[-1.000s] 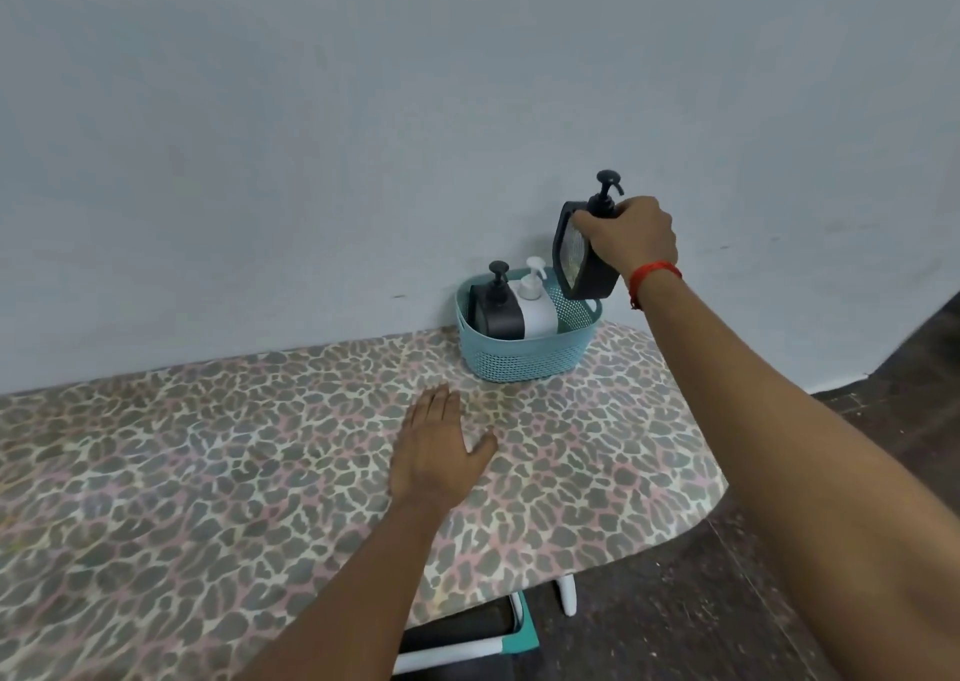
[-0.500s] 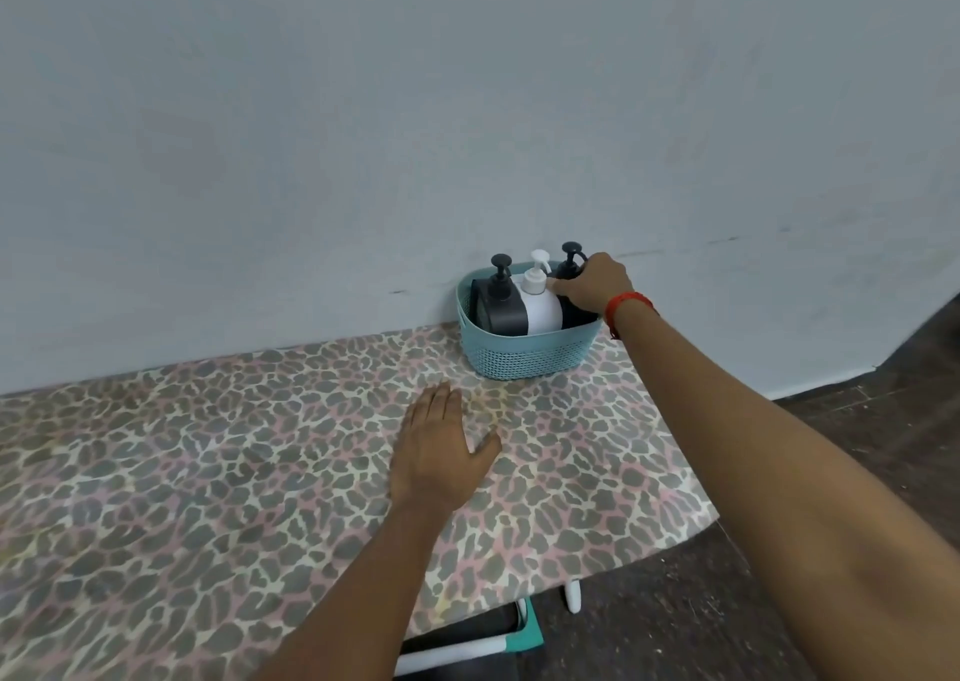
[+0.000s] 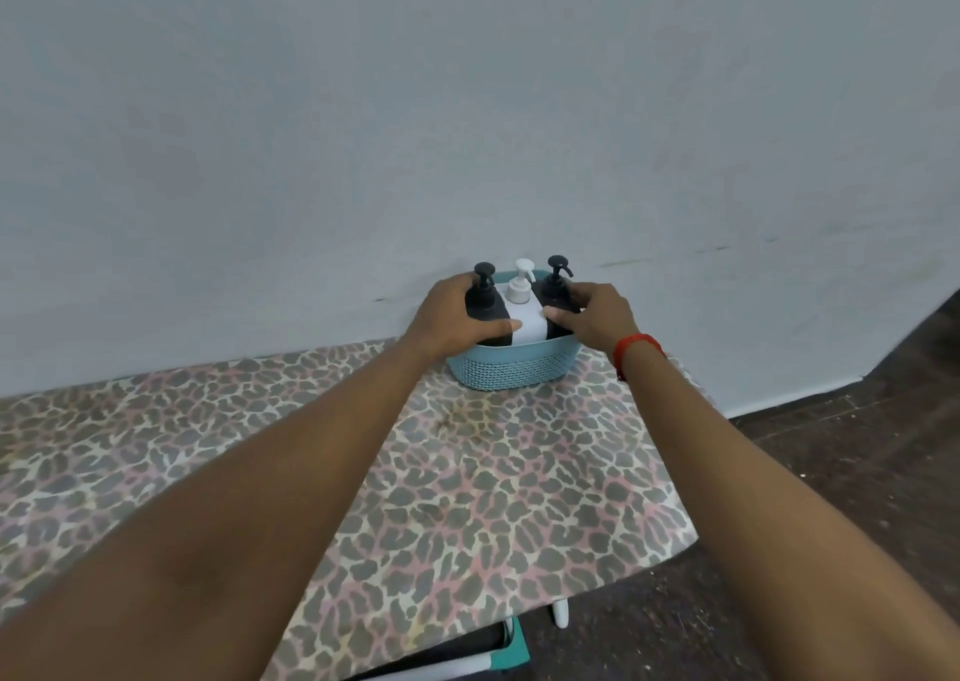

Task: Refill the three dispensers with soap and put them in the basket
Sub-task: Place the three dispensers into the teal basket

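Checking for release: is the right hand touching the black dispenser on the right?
Touching. The head view shows the right hand with fingers curled round the right black dispenser in the basket.

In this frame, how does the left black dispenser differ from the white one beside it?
The left black dispenser is black, pump included; the white dispenser is all white. The black one stands at the left end of the basket, held by the left hand; the white one stands in the middle. Both are upright inside the basket.
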